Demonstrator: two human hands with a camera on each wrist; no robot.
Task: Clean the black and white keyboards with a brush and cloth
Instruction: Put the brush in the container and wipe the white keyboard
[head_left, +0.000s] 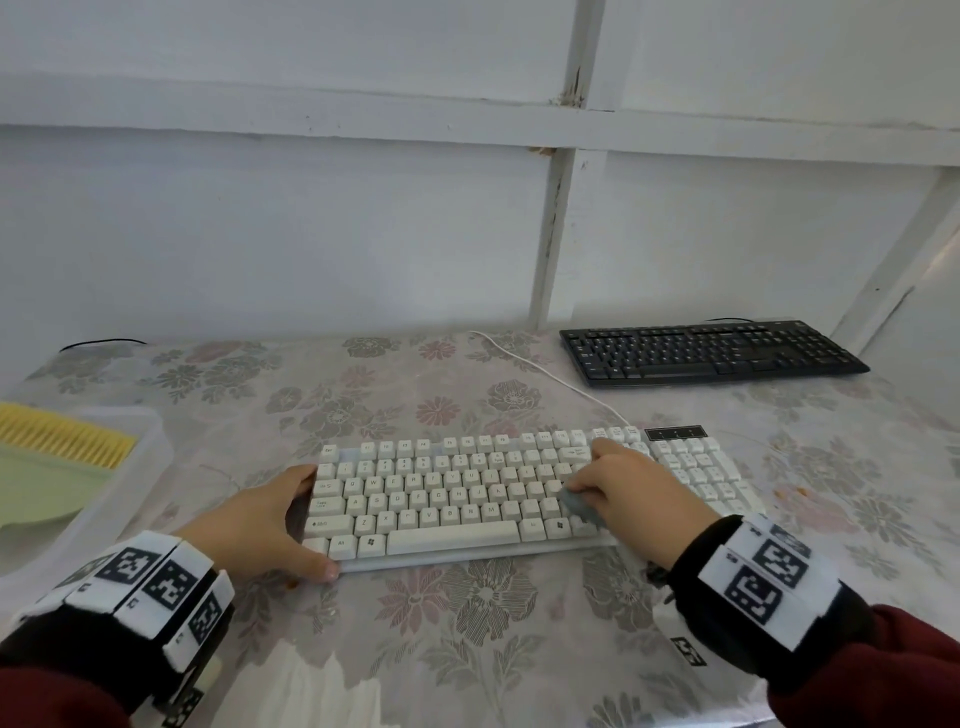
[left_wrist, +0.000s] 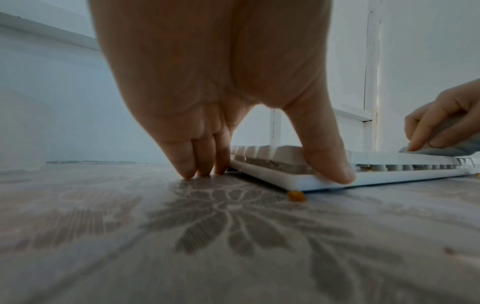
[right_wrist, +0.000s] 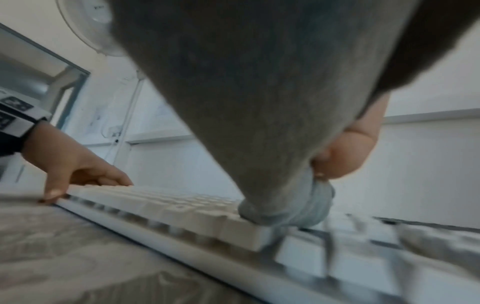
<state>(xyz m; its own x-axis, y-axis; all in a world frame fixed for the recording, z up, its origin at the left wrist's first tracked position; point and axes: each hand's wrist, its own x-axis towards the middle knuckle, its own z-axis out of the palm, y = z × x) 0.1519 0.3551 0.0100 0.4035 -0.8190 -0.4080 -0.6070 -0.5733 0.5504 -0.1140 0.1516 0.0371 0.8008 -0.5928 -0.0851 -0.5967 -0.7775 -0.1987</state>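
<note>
A white keyboard (head_left: 441, 499) lies in front of me on the flowered table. My left hand (head_left: 270, 519) braces its left end: the thumb (left_wrist: 330, 164) presses the front corner while the fingertips (left_wrist: 200, 166) stand on the table beside it. My right hand (head_left: 628, 493) grips a bunched grey-blue cloth (head_left: 582, 506) and presses it on the keys at the right of the main block. In the right wrist view the cloth (right_wrist: 259, 123) fills most of the picture, touching the white keyboard (right_wrist: 182, 207). The black keyboard (head_left: 711, 353) rests at the back right.
A clear plastic tray (head_left: 140, 467) at the left holds a yellow-bristled brush (head_left: 62, 436) and a pale green piece. The white cable (head_left: 545, 374) runs from the keyboard toward the wall. An orange crumb (left_wrist: 296, 196) lies by the keyboard's front left corner.
</note>
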